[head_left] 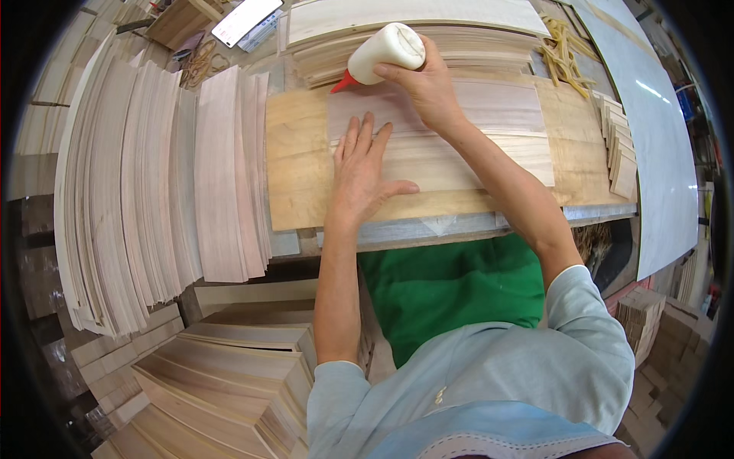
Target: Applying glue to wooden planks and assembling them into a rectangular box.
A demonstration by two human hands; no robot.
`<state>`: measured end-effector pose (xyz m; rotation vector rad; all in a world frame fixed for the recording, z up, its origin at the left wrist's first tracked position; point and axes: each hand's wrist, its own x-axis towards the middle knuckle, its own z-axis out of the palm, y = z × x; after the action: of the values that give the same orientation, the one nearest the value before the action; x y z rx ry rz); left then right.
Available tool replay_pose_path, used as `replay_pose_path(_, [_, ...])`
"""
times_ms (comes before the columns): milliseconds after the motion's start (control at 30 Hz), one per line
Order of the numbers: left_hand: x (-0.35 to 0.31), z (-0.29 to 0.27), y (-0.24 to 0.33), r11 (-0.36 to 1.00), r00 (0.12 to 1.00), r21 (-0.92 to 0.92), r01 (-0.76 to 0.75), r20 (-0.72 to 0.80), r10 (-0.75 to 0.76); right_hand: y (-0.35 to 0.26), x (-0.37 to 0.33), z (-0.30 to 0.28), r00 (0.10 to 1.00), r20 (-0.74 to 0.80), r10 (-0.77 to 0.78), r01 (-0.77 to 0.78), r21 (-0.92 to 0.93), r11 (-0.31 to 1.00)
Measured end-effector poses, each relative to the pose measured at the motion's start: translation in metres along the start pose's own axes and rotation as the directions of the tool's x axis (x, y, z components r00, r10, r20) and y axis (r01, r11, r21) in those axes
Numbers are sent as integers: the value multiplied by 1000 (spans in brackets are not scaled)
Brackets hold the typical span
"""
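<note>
My right hand (430, 88) is wrapped round a white glue bottle (380, 57), tilted so that its red nozzle (344, 82) points down and left. The nozzle tip is close to the far left corner of a thin wooden panel (489, 107). Whether any glue comes out is too small to tell. Fingers spread, my left hand (362, 170) lies flat on the left end of a paler wooden board (443, 162), which sits against the near edge of the panel. Both pieces rest on a plywood work board (294, 180).
Thin boards stand in a long row (145, 183) at the left. Behind the work board lies a board stack (428, 50); yellowish bands (566, 53) are beside it. Small wooden strips (618, 145) sit at the right. A phone (246, 19) lies at the back left.
</note>
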<state>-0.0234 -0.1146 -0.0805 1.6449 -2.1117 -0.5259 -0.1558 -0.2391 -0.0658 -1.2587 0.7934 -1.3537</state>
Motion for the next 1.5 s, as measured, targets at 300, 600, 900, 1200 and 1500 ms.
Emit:
replay_pose_path(300, [1,2,-1,999,1000,32,-4,-2,4,2,-3,6,999,-32,-36,35,-13,999])
replay_pose_path(600, [2,1,1,999,1000,34,-11,3,11,-11,0,-4,996,-23,-83,78,-159,984])
replay_pose_path(900, [2,-3,8,999,999,34,19,27,-20,-39,-4,-62,995,-26,-96,84,-302,950])
replay_pose_path(1200, [3,-7,17,996,997,75,46,58,-51,-65,-11,-144,991,-74,-114,80,-360,930])
replay_pose_path(1500, [5,-6,19,995,993,77,60,93,-67,-100,-21,-203,961,-184,-206,139,-324,936])
